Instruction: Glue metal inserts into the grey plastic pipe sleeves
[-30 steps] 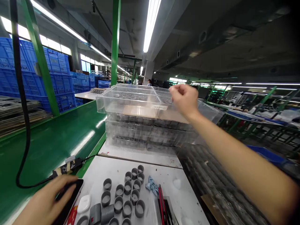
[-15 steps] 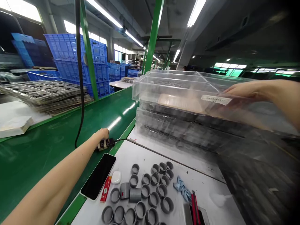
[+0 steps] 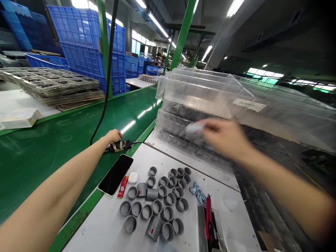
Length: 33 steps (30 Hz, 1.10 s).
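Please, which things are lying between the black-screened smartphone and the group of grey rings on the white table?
In the head view, a red packet and a white rounded case lie between the smartphone and the grey rings.

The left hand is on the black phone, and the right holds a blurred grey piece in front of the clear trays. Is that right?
Not quite: the head view shows the left hand at the taped black block, not on the black phone. The right hand does hold a blurred grey piece in front of the clear trays.
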Available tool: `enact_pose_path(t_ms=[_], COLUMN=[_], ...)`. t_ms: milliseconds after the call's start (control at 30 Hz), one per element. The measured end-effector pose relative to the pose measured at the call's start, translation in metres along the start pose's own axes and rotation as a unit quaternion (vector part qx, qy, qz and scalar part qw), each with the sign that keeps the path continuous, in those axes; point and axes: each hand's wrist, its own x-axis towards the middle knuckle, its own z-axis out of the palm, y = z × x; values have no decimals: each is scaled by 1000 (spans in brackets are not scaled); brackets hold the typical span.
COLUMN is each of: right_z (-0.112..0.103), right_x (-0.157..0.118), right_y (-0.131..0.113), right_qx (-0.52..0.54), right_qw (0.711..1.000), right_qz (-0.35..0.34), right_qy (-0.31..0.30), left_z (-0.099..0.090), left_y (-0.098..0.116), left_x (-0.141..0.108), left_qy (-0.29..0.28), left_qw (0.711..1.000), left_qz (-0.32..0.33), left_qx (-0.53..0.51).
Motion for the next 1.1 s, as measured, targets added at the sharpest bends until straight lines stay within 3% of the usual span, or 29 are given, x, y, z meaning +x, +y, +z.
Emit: enact_pose_path(t_ms=[67,133,233,300,367,467,600,700,800,967,1033,1100], right_z=[51,104,161,175,173,149,108,85,74,75,79,85], right_x=[-5,-9,-14,-15,-15,-16,-36,-65,-102,-179,-213,-248], right_y=[-12,-19,-23,-23,-22,-26,-45,-63,-81,-123,-139,-148], right_qx=[-48,-93,-131,-145,-155,-164,-155,-132,-103,-73,-60,-59], right_qw=[990,968,945,935,931,938,963,976,982,982,979,979], right_qz=[16,29,34,26,13,-7,-32,-53,-81,-168,-189,-190], right_qy=[-134,-230,-298,-321,-329,-305,-218,-165,-132,-56,-53,-44], left_z=[-3,0,19,37,52,66,69,65,50,12,10,26], left_y=[11,24,43,55,67,84,98,95,81,40,17,-12], left_x=[-16,-37,-72,-93,-108,-120,-136,-153,-176,-240,-279,-325], left_qy=[30,43,18,-6,-26,-44,-74,-87,-58,67,134,190], left_qw=[999,996,986,973,960,949,943,943,945,934,914,884], left_qz=[28,73,168,231,275,308,323,319,320,318,308,297], left_qx=[-3,0,15,27,39,51,44,19,-24,-148,-227,-308])
